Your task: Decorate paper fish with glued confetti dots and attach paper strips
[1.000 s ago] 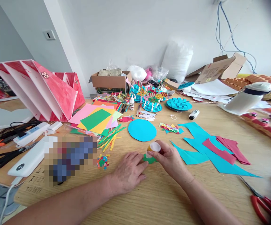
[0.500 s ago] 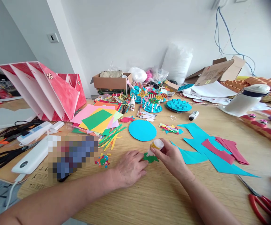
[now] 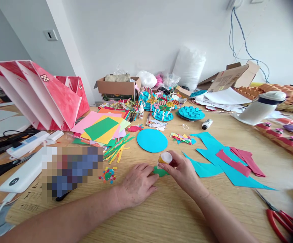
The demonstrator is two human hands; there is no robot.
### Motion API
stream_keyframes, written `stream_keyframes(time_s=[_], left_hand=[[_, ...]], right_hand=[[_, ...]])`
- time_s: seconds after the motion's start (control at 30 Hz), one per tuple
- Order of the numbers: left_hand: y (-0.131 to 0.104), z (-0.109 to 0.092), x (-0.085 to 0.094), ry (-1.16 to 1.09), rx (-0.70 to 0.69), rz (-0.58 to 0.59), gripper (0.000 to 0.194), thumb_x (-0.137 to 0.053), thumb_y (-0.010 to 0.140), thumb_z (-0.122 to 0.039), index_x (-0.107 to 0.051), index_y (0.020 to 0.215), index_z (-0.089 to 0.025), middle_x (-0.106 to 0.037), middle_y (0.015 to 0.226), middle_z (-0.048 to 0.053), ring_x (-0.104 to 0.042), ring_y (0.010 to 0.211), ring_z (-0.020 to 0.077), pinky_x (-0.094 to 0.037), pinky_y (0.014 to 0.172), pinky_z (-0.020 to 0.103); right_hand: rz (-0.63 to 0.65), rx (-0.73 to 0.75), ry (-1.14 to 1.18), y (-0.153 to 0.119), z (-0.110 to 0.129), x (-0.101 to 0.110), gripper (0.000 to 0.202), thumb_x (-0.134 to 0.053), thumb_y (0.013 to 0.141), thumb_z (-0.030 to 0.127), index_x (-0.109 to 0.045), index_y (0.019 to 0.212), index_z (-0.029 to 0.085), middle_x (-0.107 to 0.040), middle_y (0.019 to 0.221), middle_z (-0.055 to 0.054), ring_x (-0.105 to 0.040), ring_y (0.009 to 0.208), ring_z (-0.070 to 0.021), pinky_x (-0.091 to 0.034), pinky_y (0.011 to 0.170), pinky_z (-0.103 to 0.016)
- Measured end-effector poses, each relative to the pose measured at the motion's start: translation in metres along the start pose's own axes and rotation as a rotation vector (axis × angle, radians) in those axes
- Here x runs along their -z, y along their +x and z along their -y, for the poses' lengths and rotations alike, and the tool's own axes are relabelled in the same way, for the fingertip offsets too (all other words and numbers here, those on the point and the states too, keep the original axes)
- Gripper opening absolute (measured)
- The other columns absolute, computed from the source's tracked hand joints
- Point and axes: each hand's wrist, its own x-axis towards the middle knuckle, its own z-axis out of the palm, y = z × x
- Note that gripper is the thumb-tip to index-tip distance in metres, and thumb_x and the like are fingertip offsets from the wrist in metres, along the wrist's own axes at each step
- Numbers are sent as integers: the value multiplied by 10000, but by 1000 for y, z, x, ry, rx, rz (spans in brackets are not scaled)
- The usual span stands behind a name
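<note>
A small green paper cutout (image 3: 161,171) lies flat on the table between my hands. My left hand (image 3: 138,185) rests palm down with its fingers stretched out, the fingertips touching the cutout's left edge. My right hand (image 3: 183,170) grips a glue bottle (image 3: 165,158) with a yellow band, tipped so its white base faces up and its nozzle points down at the cutout. The fingers partly cover the bottle. Left of my left hand sits a little pile of coloured paper dots (image 3: 107,174). A blue paper circle (image 3: 152,140) lies just beyond my hands.
Blue paper scraps (image 3: 213,153) and red-handled scissors (image 3: 279,216) lie to the right. Coloured paper sheets (image 3: 102,128) and paper strips (image 3: 118,148) are at the left, near a white power bank (image 3: 27,170). Finished-looking blue crafts (image 3: 190,113) stand farther back.
The view has turned slightly to the right. The glue bottle has shifted a little left over the green cutout; my left hand stays at the cutout's edge.
</note>
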Motion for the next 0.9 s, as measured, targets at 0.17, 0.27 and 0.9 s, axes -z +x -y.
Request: stream_keyframes(time_s=[0.17, 0.27, 0.9], left_hand=[[-1, 0, -2, 7, 8, -4, 279, -557, 773, -309, -498, 1023, -199, -512, 987, 42, -453, 974, 198, -388, 851, 359], [0, 1, -2, 5, 1, -7, 274, -559, 772, -298, -495, 1020, -200, -511, 987, 43, -453, 978, 198, -390, 853, 362], [-1, 2, -2, -3, -8, -2, 309, -561, 769, -287, -482, 1053, -197, -509, 1013, 42, -448, 986, 193, -388, 869, 354]], right_hand=[[-40, -19, 15, 1, -2, -2, 223, -561, 717, 397, -497, 689, 185, -501, 588, 33, -412, 539, -98, -342, 486, -211], [-58, -15, 46, 0, 0, -2, 217, -565, 713, 389, -499, 679, 186, -496, 585, 34, -414, 544, -99, -342, 488, -209], [-28, -24, 77, 1, 1, -7, 208, -583, 695, 379, -509, 679, 185, -482, 585, 38, -409, 554, -95, -351, 489, -205]])
